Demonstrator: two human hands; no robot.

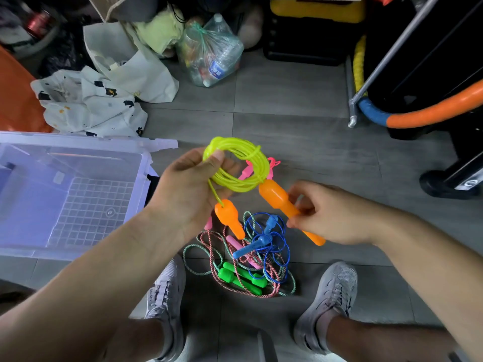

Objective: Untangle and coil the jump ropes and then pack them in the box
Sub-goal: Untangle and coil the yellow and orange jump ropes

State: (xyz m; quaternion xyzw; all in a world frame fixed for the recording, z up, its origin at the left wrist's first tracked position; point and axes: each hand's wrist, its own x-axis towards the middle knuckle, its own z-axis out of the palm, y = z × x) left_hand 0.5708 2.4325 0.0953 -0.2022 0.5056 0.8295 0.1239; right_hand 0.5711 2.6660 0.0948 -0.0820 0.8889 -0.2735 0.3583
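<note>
I am pinching the glossy, translucent yellow plastic cord (245, 150) in my left hand (188, 189), while my right hand (329, 215) is gripping its smooth, shiny orange plastic handle (274, 194). Right of the clear, smooth plastic box (78, 138), a matt braided cloth rope (264, 295) is lying beside glossy green plastic handles (243, 280) and a shiny blue plastic cord (286, 257), all resting on matt grey floor tiles (300, 142).
</note>
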